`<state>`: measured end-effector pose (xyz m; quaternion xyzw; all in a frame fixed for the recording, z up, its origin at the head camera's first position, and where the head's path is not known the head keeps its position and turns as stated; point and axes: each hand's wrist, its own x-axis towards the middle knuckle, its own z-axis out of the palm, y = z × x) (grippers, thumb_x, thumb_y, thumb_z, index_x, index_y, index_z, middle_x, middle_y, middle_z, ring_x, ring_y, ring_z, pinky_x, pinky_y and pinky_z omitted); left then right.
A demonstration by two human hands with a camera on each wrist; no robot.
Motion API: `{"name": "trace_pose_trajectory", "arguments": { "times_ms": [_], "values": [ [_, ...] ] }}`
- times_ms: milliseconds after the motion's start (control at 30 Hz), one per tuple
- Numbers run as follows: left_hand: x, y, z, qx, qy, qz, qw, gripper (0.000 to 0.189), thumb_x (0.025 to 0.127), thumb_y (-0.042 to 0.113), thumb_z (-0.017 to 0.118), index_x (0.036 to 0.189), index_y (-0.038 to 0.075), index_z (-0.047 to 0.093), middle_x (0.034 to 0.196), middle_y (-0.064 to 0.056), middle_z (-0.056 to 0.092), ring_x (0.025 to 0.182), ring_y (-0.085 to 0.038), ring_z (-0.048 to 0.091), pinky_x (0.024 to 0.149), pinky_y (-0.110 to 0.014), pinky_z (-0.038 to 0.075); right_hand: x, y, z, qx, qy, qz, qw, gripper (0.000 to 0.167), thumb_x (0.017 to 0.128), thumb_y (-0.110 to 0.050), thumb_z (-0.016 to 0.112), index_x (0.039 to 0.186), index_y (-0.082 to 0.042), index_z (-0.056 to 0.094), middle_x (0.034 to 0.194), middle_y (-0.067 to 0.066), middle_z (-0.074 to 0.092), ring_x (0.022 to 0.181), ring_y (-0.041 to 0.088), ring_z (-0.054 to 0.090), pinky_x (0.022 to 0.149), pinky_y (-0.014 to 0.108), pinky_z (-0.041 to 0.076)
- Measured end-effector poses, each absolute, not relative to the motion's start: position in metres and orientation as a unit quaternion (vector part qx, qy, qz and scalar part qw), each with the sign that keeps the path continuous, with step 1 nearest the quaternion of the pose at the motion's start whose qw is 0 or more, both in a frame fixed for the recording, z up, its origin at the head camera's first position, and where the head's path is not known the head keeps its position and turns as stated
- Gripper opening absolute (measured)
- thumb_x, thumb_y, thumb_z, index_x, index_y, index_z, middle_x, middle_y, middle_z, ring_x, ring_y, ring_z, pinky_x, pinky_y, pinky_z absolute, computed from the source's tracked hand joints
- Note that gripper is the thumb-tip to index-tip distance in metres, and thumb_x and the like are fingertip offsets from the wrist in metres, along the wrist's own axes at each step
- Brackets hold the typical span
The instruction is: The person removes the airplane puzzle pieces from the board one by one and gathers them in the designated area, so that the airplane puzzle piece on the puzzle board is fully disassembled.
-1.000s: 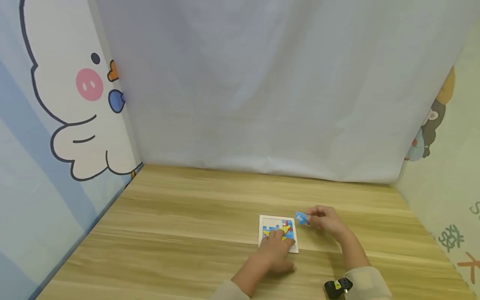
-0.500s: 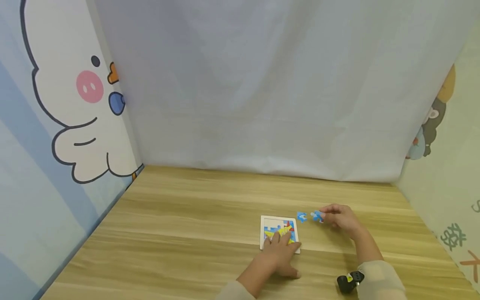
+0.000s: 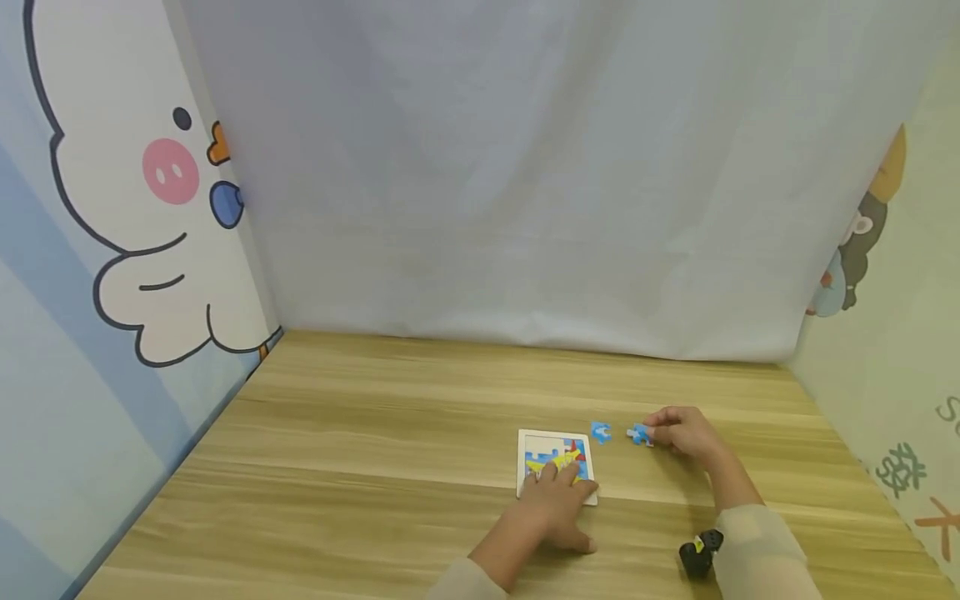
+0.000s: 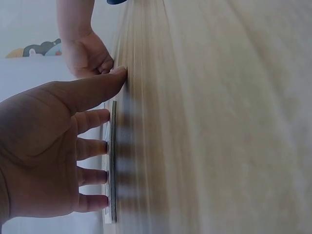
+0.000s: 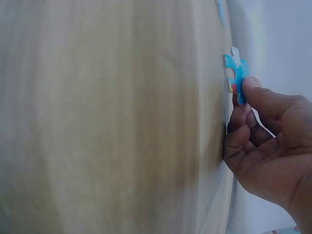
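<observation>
A square jigsaw puzzle in a white frame [image 3: 530, 435] lies on the table, its upper left part bare of pieces and a yellow and red picture on blue showing. My left hand [image 3: 551, 508] rests on its near part with fingers spread; in the left wrist view the fingertips [image 4: 100, 147] touch its top. Thumb and finger of my right hand [image 3: 684, 435] pinch a blue jigsaw piece [image 5: 237, 73] with a white tab and a small red and yellow corner. Between that piece and the frame lies another blue jigsaw piece [image 3: 601, 431].
The wooden table [image 3: 390, 417] ends at a grey-white curtain [image 3: 510, 208] at the back. Printed cartoon panels stand left and right. A black device [image 3: 701, 554] sits at the right wrist, by the sleeve.
My right hand has moved to the right, leaving one blue jigsaw piece on the table and now pinching another. My left hand stays on the puzzle, its fingers slightly more spread.
</observation>
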<state>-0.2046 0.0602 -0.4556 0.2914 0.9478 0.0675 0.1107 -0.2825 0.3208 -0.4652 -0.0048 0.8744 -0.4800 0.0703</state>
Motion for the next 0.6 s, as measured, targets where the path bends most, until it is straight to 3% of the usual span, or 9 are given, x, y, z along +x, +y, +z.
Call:
{"name": "trace_pose_trajectory", "arguments": {
  "times_ms": [367,600],
  "values": [
    [-0.205,0.057,-0.456,0.291,0.946,0.077,0.118,0.077,0.069,0.053,0.075,0.138,0.034,0.044,0.147,0.004,0.03,0.131,-0.026,0.028,0.101,-0.049,0.03,-0.289,0.312,-0.466,-0.011,0.898,-0.438,0.046,0.015,0.083,0.0,0.063,0.094,0.011,0.063,0.08,0.005,0.064,0.072,0.016,0.055,0.064,0.028,0.046],
    [-0.204,0.055,-0.454,0.289,0.946,0.078,0.121,0.077,0.069,0.054,0.074,0.138,0.035,0.044,0.148,0.005,0.029,0.132,-0.026,0.028,0.102,-0.049,0.029,-0.288,0.31,-0.464,0.001,0.899,-0.434,0.054,0.02,0.085,-0.002,0.062,0.1,0.01,0.062,0.088,0.009,0.064,0.081,0.023,0.056,0.073,0.034,0.045]
  ]
}}
